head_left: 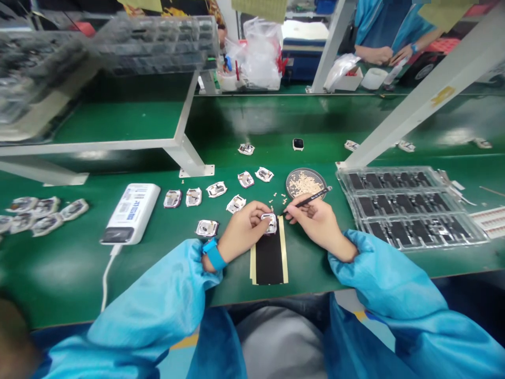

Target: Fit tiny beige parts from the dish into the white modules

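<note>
In my left hand (pixel 249 227) is a small open smartwatch case (pixel 270 223), pinched at the upper end of a black strip mat (pixel 270 263) with yellow tape along its sides. My right hand (pixel 313 221) grips a thin black pencil-like tool (pixel 310 200), its tip pointing left toward the case but apart from it. Beyond that hand, a round dish (pixel 291 178) holds many tiny beige parts (pixel 304 184). A few of these parts lie loose between the dish and the case. Several more open watch cases (pixel 216 189) are spread to the left of my hands.
A white power bank (pixel 132 213) with a cable lies at left, near a cluster of watch cases (pixel 47 217). Clear trays of dark parts (pixel 406 205) sit at right. White posts (pixel 414 89) and a raised shelf (pixel 130 113) stand behind. Across the bench are a co-worker's hands (pixel 389 55).
</note>
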Demonstrator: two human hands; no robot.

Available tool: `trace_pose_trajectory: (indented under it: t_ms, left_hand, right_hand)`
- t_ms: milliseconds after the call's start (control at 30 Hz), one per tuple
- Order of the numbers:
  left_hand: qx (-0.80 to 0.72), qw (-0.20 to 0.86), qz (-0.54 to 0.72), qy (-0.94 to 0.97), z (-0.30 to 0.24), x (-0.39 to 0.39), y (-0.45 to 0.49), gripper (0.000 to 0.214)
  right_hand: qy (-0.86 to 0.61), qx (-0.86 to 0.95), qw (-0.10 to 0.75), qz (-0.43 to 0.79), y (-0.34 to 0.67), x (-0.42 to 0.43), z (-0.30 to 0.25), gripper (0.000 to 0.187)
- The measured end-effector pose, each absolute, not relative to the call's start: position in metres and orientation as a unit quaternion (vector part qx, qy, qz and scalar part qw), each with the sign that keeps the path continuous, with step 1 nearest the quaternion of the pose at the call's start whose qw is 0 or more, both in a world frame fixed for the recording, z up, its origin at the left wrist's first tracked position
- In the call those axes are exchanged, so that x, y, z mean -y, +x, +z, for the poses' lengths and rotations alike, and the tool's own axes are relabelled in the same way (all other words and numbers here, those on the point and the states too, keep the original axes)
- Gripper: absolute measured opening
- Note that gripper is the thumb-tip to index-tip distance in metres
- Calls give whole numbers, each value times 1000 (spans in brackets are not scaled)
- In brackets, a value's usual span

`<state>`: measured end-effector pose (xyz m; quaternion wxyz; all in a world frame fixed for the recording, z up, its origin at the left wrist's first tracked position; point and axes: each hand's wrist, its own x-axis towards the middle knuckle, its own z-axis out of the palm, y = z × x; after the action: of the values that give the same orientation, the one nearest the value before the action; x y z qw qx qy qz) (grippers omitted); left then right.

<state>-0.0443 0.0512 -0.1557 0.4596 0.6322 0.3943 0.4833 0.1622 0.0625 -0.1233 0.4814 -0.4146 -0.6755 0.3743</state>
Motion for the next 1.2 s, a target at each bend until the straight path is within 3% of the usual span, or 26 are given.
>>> trace_pose_trajectory:
  t_ms: [300, 567, 800, 1200]
  left_hand:
    - [-403, 456, 488, 626, -155, -48, -44, 17]
    - [-413, 436, 476, 642, -154, -49, -44, 16]
    - [-412, 441, 486, 632, -156, -49, -44, 16]
    - [-400, 447, 510, 616, -160, -47, -42, 15]
  right_hand:
    - [-451, 754, 431, 204, 167, -61, -122, 22]
    - [-458, 732, 435, 256, 164, -66, -125, 25]
    - [-428, 690, 487, 321, 164, -59, -118, 24]
    - [-387, 785, 453, 171, 162, -51, -117, 9]
